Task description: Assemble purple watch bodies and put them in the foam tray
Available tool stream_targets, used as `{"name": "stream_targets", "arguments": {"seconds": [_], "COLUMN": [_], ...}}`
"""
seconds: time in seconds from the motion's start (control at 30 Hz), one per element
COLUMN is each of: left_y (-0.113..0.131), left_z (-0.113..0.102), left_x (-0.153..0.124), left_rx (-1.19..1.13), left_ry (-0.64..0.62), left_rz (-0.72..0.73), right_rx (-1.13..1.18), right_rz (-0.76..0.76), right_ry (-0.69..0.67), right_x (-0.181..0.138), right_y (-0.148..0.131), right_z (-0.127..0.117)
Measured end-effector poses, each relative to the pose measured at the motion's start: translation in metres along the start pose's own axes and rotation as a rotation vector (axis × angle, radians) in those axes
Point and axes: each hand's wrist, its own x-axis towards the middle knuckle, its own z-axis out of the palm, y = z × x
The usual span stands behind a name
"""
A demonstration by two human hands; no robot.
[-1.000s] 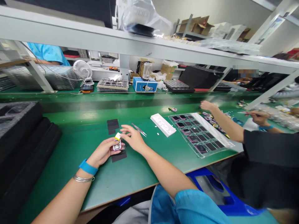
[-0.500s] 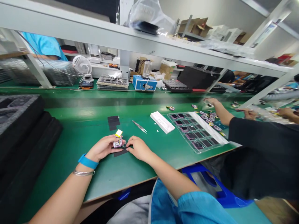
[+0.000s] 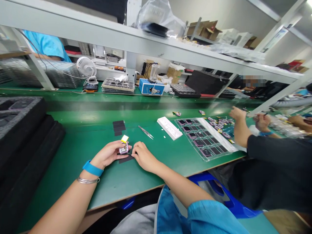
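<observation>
In my left hand [image 3: 109,155] is a small smartwatch case [image 3: 123,149] with a pale purple rim, its inner parts showing. A white, yellow-edged battery [image 3: 125,139] sticks up from its far side. The fingers of my right hand [image 3: 145,158] are pinched together just right of the case, by the end of a black sheet [image 3: 125,159] lying on the bench. Whatever sits between those fingertips is too small to make out. Tweezers [image 3: 145,132] lie beyond my right hand, and more black pieces [image 3: 118,127] are beyond my left.
A white block [image 3: 170,128] stands right of the tweezers. Farther right lie a clear tray [image 3: 207,158] of dark screens and several loose watch cases [image 3: 220,125]. A co-worker's arm [image 3: 241,128] reaches over there. Black foam trays [image 3: 26,146] are stacked at left.
Both my hands stay nearly in place, the right still pinched beside the watch case. The co-worker's near hand has moved right and toward their body.
</observation>
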Motion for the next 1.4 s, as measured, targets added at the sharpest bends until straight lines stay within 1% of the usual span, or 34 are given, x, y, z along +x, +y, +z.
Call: {"name": "stream_targets", "arguments": {"seconds": [0.07, 0.13, 0.2, 0.23, 0.27, 0.37, 0.4, 0.47, 0.57, 0.67, 0.73, 0.87, 0.97, 1.13, 1.23, 1.33, 1.4], "left_y": [-0.001, -0.002, -0.004, -0.005, -0.005, -0.006, -0.006, -0.005, -0.005, -0.004, -0.003, -0.002, -0.002, -0.003, -0.005, -0.007, -0.007], "left_z": [0.000, 0.000, 0.001, 0.002, 0.002, 0.003, 0.003, 0.003, 0.002, 0.001, 0.002, 0.003, 0.002, 0.001, 0.000, -0.001, 0.001], "left_x": [0.000, 0.001, 0.003, 0.004, 0.005, 0.007, 0.008, 0.008, 0.008, 0.005, 0.004, 0.003, 0.003, 0.003, 0.003, 0.004, 0.005], "left_rx": [0.008, 0.024, 0.041, 0.047, 0.051, 0.068, 0.074, 0.079, 0.038, -0.019, -0.024, -0.017, -0.024, -0.014, -0.004, 0.011, 0.027], "left_ry": [-0.005, -0.023, -0.015, 0.005, 0.036, 0.124, 0.143, 0.161, 0.128, 0.057, 0.039, 0.046, 0.029, 0.005, -0.006, -0.025, -0.025], "left_rz": [-0.005, -0.003, 0.018, 0.037, 0.059, 0.124, 0.134, 0.133, 0.096, 0.046, 0.023, 0.010, 0.005, 0.003, 0.007, 0.022, 0.033], "right_rx": [0.007, 0.059, 0.181, 0.266, 0.360, 0.614, 0.672, 0.719, 0.608, 0.423, 0.314, 0.162, 0.119, 0.067, 0.041, 0.041, 0.087], "right_rz": [-0.116, -0.191, -0.194, -0.166, -0.126, 0.023, 0.067, 0.140, 0.208, 0.219, 0.228, 0.254, 0.224, 0.188, 0.104, -0.023, -0.084], "right_ry": [0.075, 0.193, 0.294, 0.303, 0.277, 0.121, 0.094, 0.089, 0.071, -0.056, -0.111, -0.094, -0.106, -0.131, -0.076, 0.078, 0.201], "right_x": [-0.007, -0.007, 0.003, 0.011, 0.020, 0.046, 0.051, 0.056, 0.051, 0.038, 0.030, 0.023, 0.023, 0.019, 0.009, 0.005, 0.011], "right_y": [-0.004, -0.007, -0.010, -0.010, -0.008, 0.000, 0.004, 0.012, 0.021, 0.025, 0.023, 0.018, 0.016, 0.010, 0.002, -0.007, -0.012], "right_z": [-0.007, -0.017, -0.026, -0.029, -0.030, -0.025, -0.021, -0.014, -0.011, -0.015, -0.015, -0.008, -0.005, -0.005, -0.010, -0.022, -0.033]}}
